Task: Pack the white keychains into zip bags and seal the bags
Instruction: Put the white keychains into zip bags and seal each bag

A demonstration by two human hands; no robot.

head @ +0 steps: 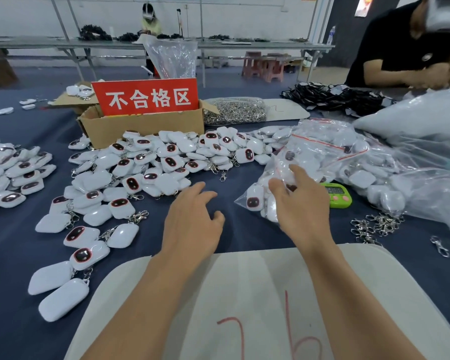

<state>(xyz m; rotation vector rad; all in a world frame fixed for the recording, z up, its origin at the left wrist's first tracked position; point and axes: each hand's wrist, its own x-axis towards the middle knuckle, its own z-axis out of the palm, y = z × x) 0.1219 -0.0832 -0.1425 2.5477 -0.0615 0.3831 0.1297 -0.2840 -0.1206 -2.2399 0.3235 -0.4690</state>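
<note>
keychains (166, 162): white, dark faces | sign (147, 97): red | timer (339, 194): green

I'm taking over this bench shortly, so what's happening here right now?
A person at a blue-covered table is bagging white keychains, which lie heaped loose in front of a cardboard box. Their right hand touches a filled zip bag with open fingers, next to a green timer; whether that bag is sealed is unclear. The left hand hovers open over the cloth beside the heap. More filled bags lie to the right.
</note>
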